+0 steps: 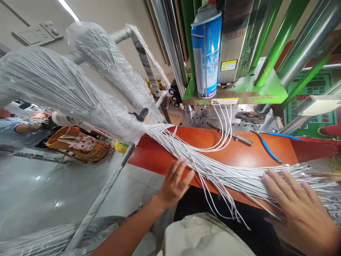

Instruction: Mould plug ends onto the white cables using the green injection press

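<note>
An orange tabletop is stretching below a green press machine, and a long bundle of white cables is fanning across it toward the lower right of the frame. The left hand is resting open at the bundle's near edge, while the right hand is pressing spread and flat on top, seemingly keeping the strands together without clamping them.

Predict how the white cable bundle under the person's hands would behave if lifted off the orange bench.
The white cables look floppy: loose strands droop over the edge of the orange bench. Together they may feel fairly heavy, though each strand seems light. Their smooth coating could let strands slip out from under the right hand.
</note>
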`<state>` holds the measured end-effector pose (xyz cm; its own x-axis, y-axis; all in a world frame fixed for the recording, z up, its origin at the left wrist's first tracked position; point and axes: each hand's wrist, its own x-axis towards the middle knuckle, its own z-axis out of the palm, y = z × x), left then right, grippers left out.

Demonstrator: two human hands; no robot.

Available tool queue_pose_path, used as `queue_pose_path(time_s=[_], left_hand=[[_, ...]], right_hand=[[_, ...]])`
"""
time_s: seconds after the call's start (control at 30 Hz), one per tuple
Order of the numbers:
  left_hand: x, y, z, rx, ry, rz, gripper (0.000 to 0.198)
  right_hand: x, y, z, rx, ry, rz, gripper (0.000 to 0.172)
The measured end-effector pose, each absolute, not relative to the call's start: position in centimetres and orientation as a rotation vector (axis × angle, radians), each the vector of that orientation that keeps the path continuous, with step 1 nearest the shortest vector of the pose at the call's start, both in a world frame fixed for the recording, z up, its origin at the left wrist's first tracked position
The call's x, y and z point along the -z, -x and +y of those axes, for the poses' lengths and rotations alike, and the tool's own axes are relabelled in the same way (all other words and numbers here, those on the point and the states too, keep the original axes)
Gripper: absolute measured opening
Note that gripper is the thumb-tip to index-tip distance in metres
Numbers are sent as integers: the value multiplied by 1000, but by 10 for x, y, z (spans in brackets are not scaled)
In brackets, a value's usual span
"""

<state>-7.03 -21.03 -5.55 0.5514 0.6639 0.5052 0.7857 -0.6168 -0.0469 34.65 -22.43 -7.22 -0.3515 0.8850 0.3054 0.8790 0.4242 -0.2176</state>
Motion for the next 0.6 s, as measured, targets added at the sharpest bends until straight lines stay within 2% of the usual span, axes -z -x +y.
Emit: queue_pose_path(time_s=[0.13,0.23,0.33,0.43,0.6], left_hand=[[49,34,-207,695,2652,-837,32],[42,22,-193,772,2762,-658,6],[26,19,-175,808,2949,-721,7],[12,15,-157,563,3046,-967,18],[8,1,-131,232,3059,-947,20]], right_hand=[[51,-360,-207,-181,1337,-2366,100],[21,-339,-193,-214,1265,-2322,94],[-1,-302,-186,-293,1177,-2312,83],[-8,-263,-181,-444,1101,-2374,70],[4,-216,-168,-489,1247,-2457,60]])
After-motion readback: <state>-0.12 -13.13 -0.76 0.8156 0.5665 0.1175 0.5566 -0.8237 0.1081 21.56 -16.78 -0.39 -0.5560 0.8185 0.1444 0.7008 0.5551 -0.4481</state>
